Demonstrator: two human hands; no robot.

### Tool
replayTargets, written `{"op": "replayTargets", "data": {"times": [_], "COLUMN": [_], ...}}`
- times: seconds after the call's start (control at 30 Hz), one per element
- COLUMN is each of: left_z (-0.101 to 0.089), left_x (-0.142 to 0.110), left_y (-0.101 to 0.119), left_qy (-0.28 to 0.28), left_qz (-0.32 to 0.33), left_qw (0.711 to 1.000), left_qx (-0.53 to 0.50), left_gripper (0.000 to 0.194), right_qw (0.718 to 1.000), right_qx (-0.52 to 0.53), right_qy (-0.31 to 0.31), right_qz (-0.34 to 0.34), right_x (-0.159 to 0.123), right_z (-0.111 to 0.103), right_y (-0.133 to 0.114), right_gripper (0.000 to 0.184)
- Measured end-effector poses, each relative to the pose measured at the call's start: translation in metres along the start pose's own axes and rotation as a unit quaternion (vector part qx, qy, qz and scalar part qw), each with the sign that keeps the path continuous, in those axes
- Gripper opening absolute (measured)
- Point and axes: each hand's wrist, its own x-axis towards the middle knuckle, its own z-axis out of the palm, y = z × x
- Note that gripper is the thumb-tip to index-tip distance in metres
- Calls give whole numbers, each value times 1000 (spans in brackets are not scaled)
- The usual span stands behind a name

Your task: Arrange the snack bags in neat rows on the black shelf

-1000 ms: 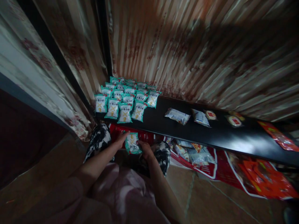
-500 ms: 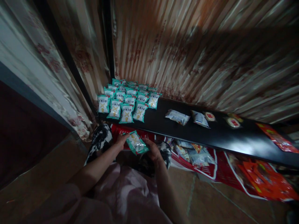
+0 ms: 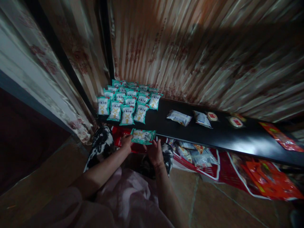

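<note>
Our left hand (image 3: 126, 142) pinches a green-edged packet (image 3: 142, 136); our right hand (image 3: 155, 153), open with fingers spread, adjoins it. Shelved packets (image 3: 127, 114) read "小鱼小虾".

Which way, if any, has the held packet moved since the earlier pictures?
Yes, the packet has moved forward, closer to the front edge of the shelf, and turned sideways.

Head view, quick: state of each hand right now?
Left hand: closed, fingers pinching one end of the teal-and-white plastic snack packet.
Right hand: open, fingers spread by the packet's other end; contact can't be told.
</note>
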Motion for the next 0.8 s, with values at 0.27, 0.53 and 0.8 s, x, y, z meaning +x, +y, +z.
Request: {"op": "replayTargets", "data": {"times": [0.27, 0.53, 0.8], "left_z": [11, 10, 8], "left_x": [-19, -40, -36], "left_y": [-9, -13, 0], "left_qy": [-11, -81, -71], "left_qz": [34, 39, 76], "left_qw": [999, 994, 994], "left_qx": [37, 60, 35], "left_gripper": [6, 9, 28], "right_qw": [1000, 992, 992], "right_qx": [-2, -59, -61], "right_qy": [-6, 90, 83], "right_qz": [-29, -67, -71], "right_x": [-5, -4, -2], "right_z": [13, 19, 6], "right_y": [22, 14, 8], "right_gripper": [39, 41, 39]}}
